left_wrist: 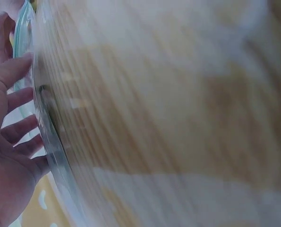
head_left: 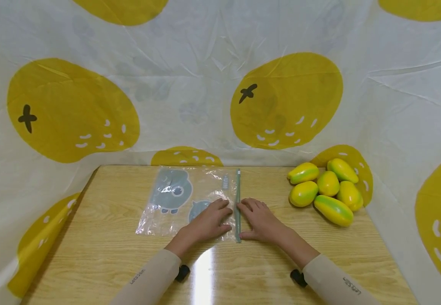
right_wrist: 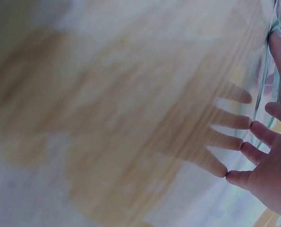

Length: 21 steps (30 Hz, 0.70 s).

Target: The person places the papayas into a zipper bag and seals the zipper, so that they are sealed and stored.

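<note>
A clear plastic zip bag (head_left: 208, 186) with pale blue cartoon prints lies flat on the wooden table, its green zip strip (head_left: 238, 182) running along the right side. On the bag, just left of the strip, my left hand (head_left: 210, 221) rests with its fingers spread; its fingertips press the plastic in the left wrist view. My right hand (head_left: 261, 222) is on the strip's other side, with its thumb and fingers right at the strip. In the right wrist view, several of its fingertips (right_wrist: 238, 178) touch the shiny tabletop beside the strip.
Several glossy yellow-green, mango-like fruits (head_left: 333, 214) lie grouped at the table's back right. White cloth (head_left: 190, 106) printed with large yellow fruit hangs behind the table and along both sides. The table's left edge (head_left: 76, 195) meets that cloth.
</note>
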{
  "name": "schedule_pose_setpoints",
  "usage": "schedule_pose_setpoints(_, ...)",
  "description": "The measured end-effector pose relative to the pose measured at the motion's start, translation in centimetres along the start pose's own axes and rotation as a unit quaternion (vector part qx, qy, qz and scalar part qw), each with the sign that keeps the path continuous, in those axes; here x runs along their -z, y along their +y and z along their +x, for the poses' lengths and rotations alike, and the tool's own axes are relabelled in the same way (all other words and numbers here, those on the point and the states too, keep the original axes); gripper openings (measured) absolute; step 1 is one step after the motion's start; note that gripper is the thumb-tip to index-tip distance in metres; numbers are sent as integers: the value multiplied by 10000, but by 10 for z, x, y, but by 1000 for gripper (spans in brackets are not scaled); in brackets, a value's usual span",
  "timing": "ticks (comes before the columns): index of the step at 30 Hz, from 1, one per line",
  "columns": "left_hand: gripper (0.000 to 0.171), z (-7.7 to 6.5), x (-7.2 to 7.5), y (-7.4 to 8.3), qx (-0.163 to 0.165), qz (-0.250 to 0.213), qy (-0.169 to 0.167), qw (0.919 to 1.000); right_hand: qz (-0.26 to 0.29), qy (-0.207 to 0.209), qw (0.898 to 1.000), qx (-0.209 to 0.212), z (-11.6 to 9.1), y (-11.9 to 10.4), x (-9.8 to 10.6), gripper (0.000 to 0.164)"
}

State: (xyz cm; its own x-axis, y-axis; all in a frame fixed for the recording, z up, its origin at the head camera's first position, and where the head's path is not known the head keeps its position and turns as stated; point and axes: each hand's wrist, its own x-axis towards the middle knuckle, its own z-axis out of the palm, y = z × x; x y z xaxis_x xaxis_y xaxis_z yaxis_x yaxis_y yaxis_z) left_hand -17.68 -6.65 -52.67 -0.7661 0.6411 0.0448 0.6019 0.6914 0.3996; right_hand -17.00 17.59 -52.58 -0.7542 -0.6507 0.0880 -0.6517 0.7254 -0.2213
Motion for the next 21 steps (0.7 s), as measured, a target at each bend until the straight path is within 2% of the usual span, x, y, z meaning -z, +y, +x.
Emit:
schedule_pose_setpoints(5, 45, 3, -2, 3, 126, -172, 213, 9995, 20, -74, 10000, -35, 2, 0, 0, 99)
schedule_pose_setpoints(13, 48, 7, -5, 8, 358, -55, 476, 9982, -131, -182, 9997, -71, 5, 1, 0, 106)
schedule_pose_setpoints(21, 53, 12, -6, 11, 659, 126, 499, 9965, -63, -219, 9997, -96, 5, 0, 2, 108)
